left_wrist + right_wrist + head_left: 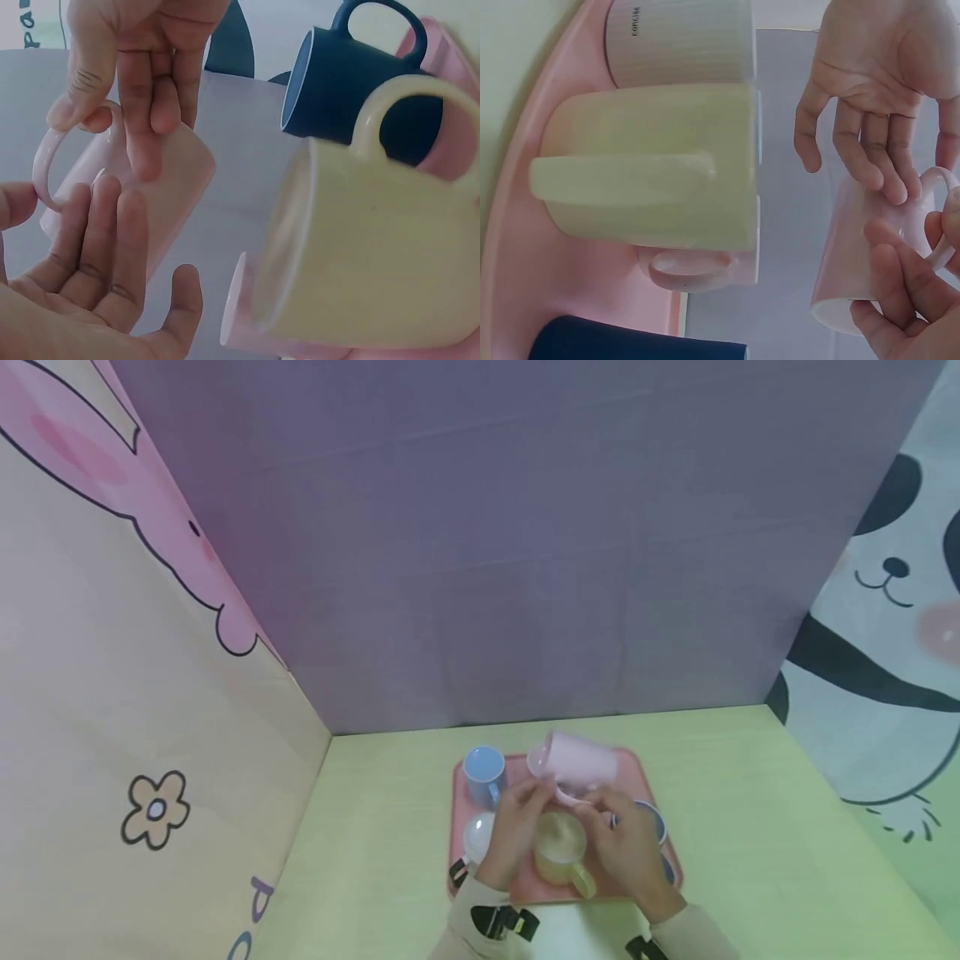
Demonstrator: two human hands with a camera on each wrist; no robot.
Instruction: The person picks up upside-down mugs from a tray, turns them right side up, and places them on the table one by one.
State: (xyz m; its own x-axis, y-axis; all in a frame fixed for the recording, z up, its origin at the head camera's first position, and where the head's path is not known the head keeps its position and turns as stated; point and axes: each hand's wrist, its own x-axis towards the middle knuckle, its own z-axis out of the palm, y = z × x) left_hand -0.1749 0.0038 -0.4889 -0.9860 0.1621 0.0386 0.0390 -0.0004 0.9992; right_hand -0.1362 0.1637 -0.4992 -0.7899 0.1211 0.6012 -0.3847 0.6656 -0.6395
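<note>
A pale pink mug (583, 762) lies tipped sideways in both hands above the back of the tray, its mouth toward the left in the head view. My right hand (621, 847) pinches its handle (45, 161) between thumb and fingertips. From the other side, my left hand (513, 831) has its thumb and forefinger at the handle's other end, with the remaining fingers (896, 176) along the mug's wall. Just below the hands, a yellow mug (561, 847) stands upright on the pink tray (517, 893).
A light blue mug (483, 774) is at the tray's back left, with a white mug (477, 837) in front of it. On the right side stands a navy mug (360, 90). Another pink mug (697, 268) shows behind the yellow one. A purple-grey panel (487, 568) rises behind the table.
</note>
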